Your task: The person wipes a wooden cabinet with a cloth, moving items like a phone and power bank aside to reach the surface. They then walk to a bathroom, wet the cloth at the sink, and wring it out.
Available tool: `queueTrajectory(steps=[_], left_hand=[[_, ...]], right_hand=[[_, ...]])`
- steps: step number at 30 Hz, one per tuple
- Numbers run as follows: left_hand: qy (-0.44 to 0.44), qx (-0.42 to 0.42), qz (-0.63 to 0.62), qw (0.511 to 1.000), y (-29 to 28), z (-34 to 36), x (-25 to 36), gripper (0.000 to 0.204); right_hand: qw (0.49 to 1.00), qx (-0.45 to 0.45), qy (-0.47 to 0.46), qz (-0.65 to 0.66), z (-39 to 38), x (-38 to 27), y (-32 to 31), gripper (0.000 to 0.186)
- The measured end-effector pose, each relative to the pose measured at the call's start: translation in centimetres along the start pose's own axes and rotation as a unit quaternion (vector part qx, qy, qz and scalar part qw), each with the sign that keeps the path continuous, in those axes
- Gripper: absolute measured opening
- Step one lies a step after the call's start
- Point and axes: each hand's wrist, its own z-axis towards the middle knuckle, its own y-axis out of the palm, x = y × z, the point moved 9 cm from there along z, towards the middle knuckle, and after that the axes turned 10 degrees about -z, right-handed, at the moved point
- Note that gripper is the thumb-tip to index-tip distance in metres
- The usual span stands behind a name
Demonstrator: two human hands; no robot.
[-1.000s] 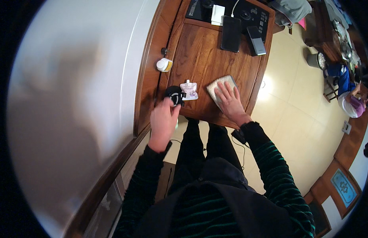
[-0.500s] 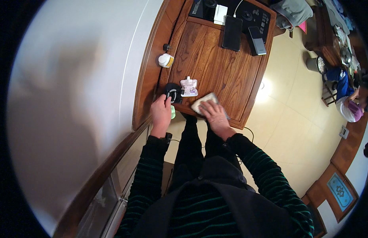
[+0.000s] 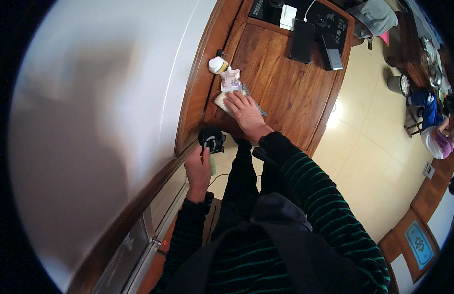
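Observation:
My left hand (image 3: 198,166) is closed on a black round object with a grey curved part (image 3: 211,138), held beyond the near left corner of the wooden table (image 3: 290,88). A pale green thing (image 3: 212,166) shows beside that hand; I cannot make out what it is. My right hand (image 3: 244,110) lies with fingers stretched out on a folded cream cloth with a grey edge (image 3: 223,101), near the table's left side. Just above the cloth are a pink-white spouted pouch (image 3: 231,80) and a white bottle with a yellow label (image 3: 216,65).
A phone on a white cable (image 3: 301,41), a silver-and-black device (image 3: 333,51) and a white card (image 3: 288,17) sit at the far end. A white wall (image 3: 99,122) rises at left. A seated person (image 3: 435,137), a bucket (image 3: 397,84) and another cluttered table (image 3: 418,49) are at right.
My right hand has slid the cloth left and, in the last half second, away from me. My left hand has drawn the black object toward me, off the tabletop. The pouch sits nearer the bottle.

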Motion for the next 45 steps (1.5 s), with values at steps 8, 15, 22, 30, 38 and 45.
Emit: queueTrajectory(steps=[8, 15, 22, 30, 38, 45], left_hand=[[0.019, 0.01, 0.003, 1.0, -0.1, 0.7, -0.6, 0.026], [0.042, 0.007, -0.005, 0.999, 0.9, 4.1, -0.5, 0.03], [0.027, -0.014, -0.047, 0.998, 3.8, 7.0, -1.8, 0.027], [0.021, -0.024, -0.079, 0.996, 5.0, 8.2, -3.0, 0.027], [0.016, 0.049, -0.048, 0.997, 2.3, 4.4, -0.1, 0.029], [-0.091, -0.167, -0.243, 0.951, 8.6, 2.5, 1.4, 0.02]], right_hand=[[0.998, -0.02, -0.051, -0.012, -0.1, -4.8, 2.6, 0.058], [0.995, -0.051, -0.085, -0.005, -9.2, -2.1, 0.5, 0.06], [0.985, -0.131, 0.086, -0.072, -23.8, 7.6, -0.1, 0.065], [0.971, -0.141, 0.192, -0.037, -28.9, 11.6, -0.7, 0.072], [0.963, 0.015, 0.259, -0.074, -17.4, 13.9, -3.0, 0.086], [0.984, -0.032, 0.156, -0.075, -10.4, 10.5, -2.4, 0.081]])
